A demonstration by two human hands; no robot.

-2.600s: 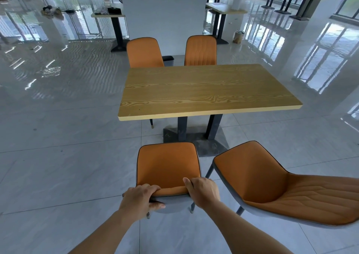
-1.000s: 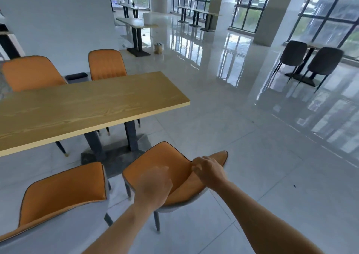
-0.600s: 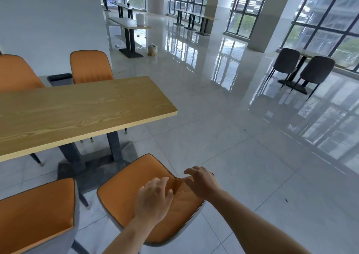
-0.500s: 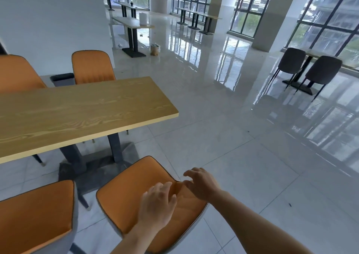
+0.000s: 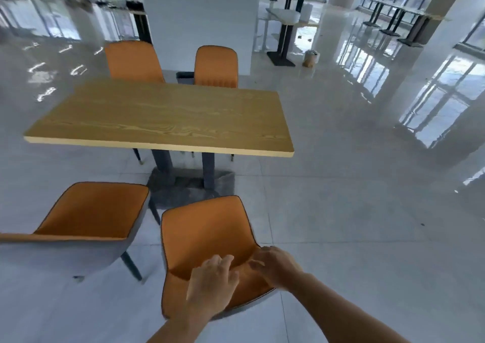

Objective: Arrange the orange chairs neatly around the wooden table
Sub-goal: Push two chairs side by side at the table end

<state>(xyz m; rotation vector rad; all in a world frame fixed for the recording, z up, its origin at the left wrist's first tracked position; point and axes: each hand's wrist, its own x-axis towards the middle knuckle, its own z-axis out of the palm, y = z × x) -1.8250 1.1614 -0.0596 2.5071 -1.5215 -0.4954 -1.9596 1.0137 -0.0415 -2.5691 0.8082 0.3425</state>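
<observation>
Head view looks down on the nearest orange chair [image 5: 204,240], which stands on the tiled floor [image 5: 354,232] on the near side of the wooden tabletop [image 5: 162,116], its seat pointing toward the table's dark base [image 5: 189,187]. Both hands are at the top of its backrest. The left hand [image 5: 210,287] lies over the backrest edge with its fingers loosely spread and curled, resting on the orange padding rather than clamped. The right hand [image 5: 278,264] is just beside it at the backrest's right corner, fingers bent; motion blur hides whether they actually grip the edge. A second orange chair [image 5: 89,211] stands just to the left, also short of the tabletop. Two more orange chairs, one left [image 5: 133,61] and one right [image 5: 216,67], sit along the far side, backs upright.
</observation>
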